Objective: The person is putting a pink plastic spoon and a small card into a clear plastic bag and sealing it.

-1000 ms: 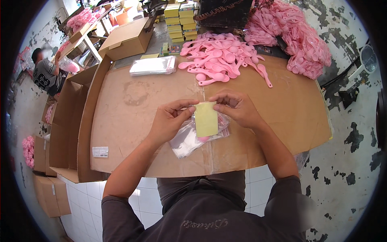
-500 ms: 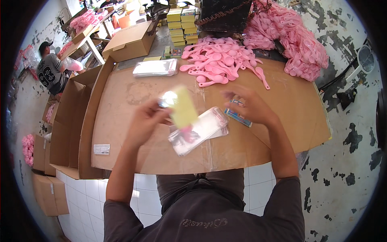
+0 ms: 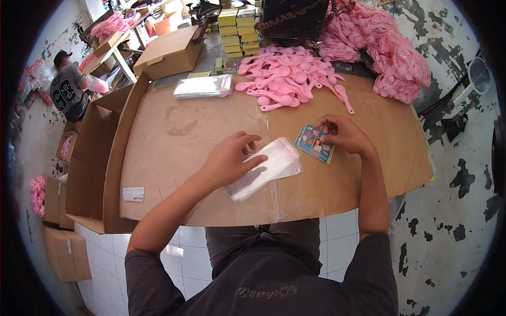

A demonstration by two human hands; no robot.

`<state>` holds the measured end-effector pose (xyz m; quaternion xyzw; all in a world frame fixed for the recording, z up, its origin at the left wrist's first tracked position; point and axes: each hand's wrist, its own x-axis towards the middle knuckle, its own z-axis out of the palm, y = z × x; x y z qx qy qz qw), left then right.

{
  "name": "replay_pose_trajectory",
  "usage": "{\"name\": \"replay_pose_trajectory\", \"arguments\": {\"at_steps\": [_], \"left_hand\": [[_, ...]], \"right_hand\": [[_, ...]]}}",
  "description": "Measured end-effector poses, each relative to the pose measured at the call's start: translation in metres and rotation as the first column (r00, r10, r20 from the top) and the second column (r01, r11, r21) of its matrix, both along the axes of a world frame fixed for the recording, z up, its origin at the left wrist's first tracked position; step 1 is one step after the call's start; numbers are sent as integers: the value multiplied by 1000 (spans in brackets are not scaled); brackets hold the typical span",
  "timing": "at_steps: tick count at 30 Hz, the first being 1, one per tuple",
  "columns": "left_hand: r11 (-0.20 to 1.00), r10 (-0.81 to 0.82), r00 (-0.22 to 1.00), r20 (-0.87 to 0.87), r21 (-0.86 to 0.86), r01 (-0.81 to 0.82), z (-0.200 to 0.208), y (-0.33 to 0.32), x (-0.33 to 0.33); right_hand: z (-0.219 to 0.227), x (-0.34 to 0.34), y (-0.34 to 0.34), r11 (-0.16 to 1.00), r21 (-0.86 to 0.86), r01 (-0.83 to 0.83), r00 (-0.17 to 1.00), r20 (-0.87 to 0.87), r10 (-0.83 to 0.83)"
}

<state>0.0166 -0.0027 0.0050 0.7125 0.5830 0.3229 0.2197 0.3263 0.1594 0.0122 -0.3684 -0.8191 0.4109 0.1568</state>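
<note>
My left hand (image 3: 232,158) is over a small pile of clear plastic bags (image 3: 263,169), its fingers spread and the thumb lying across the top bag. My right hand (image 3: 345,136) has its fingertips and thumb at the edge of a blue printed card (image 3: 314,145), which lies with other cards beneath it, just right of the bags. Beyond both hands is a heap of pink plastic spoons (image 3: 292,79). All of these lie on the cardboard-covered table (image 3: 205,142).
A stack of clear bags (image 3: 204,87) sits at the far left, near an open cardboard box (image 3: 97,158). Stacks of yellow-edged cards (image 3: 230,32) stand at the back. Pink bagged spoons (image 3: 390,58) pile up at far right. Another person (image 3: 70,89) works at left.
The yellow card and pink item in my left hand are out of sight, and that hand has come right onto the bags. My right hand has closed on the blue card.
</note>
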Motion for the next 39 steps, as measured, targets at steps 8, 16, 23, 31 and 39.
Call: {"name": "replay_pose_trajectory", "arguments": {"at_steps": [8,16,23,31,39], "left_hand": [[995,61,998,-27,-71,-63,-20,21,8],[988,88,974,210,-140,-59,-9,17,7],[987,148,610,778,-155,-42,-22,26,-11],[956,101,621,777,-250,157,2,16,-2],[975,30,619,784,-161,156,-7,15,12]], "right_hand": [[-2,-1,0,989,120,83,993,-95,-72],[-12,-47,-38,889,311,-337,890,-203,408],[-11,-58,-48,864,369,-343,912,-89,401],[-1,-61,-50,995,-57,80,893,-439,-98],[-5,-61,-49,972,223,69,899,-436,36]]}}
